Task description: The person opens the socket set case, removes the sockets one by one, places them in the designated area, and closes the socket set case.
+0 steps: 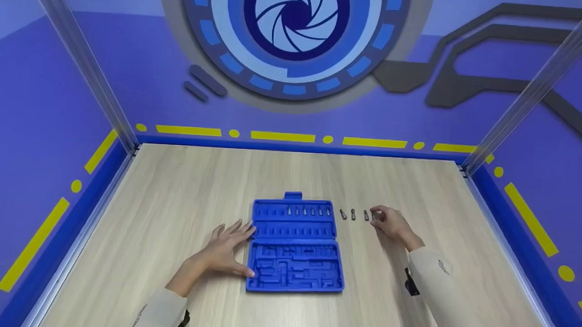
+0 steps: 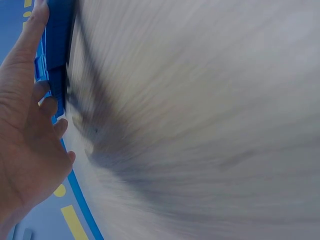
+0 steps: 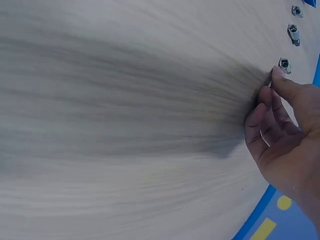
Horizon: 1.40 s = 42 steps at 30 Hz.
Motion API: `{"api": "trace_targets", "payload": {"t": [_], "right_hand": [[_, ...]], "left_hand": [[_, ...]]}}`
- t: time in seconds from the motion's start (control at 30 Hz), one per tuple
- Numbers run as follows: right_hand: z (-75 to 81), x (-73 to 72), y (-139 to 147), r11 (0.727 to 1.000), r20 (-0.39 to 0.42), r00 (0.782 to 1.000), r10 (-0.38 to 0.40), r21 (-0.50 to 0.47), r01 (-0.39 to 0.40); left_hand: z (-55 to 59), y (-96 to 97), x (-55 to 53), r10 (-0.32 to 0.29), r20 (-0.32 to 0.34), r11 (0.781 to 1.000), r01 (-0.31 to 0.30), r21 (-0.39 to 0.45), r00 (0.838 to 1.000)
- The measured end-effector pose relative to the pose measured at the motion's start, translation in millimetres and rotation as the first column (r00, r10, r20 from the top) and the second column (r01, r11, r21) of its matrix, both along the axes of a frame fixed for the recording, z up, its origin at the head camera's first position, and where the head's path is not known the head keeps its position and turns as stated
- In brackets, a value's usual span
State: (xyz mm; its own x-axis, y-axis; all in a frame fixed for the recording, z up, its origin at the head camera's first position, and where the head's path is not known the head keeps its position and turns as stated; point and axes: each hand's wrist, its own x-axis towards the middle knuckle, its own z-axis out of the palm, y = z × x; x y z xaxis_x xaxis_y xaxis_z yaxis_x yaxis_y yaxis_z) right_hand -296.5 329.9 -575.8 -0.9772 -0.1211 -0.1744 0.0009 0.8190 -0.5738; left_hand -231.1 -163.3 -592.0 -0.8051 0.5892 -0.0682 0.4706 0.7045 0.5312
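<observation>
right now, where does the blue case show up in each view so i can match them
Head: the blue case lies open, below and slightly right of centre, with the left hand at its left side.
Left wrist: top left, seen edge-on beside the thumb.
Right wrist: probably the blue sliver in the top right corner, above the loose bits.
Shared landmark: the blue strip bordering the tabletop.

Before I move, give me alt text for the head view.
The right hand seems to pinch a bit, right of three loose bits on the table beside an open blue case. The left hand touches the case's left edge, fingers spread; six more bits sit in the case's upper row.
</observation>
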Motion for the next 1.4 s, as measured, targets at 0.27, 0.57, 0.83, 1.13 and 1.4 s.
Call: {"api": "trace_targets", "payload": {"t": [0.27, 0.57, 0.83, 1.13, 1.4], "right_hand": [[8.6, -2.0, 8, 1.0, 0.023, 1.0, -0.008, -0.03, 0.008], [35.5, -14.1, 5, 0.988, -0.027, 0.996, 0.083, -0.129, -0.086], [39.0, -25.1, -37, 0.955, -0.043, 0.992, 0.121, -0.267, -0.129], [32.3, -36.7, -126, 0.886, 0.03, 0.984, 0.177, -0.44, -0.146], [12.2, -28.8, -182, 0.845, 0.106, 0.969, 0.221, -0.517, -0.136]], "left_hand": [[0.3, 2.0, -1.2, 0.0, -0.005, 1.0, 0.0, 0.004, 1.0], [-0.6, 2.3, -0.2, -0.002, 0.001, 1.0, 0.002, 0.01, 1.0], [-0.2, 1.4, 0.7, 0.002, 0.006, 1.0, -0.002, 0.008, 1.0], [2.9, 1.5, -4.2, -0.001, -0.01, 1.0, 0.001, 0.002, 1.0], [-2.3, -0.1, 0.5, 0.0, -0.015, 1.0, 0.0, 0.014, 1.0]]}}
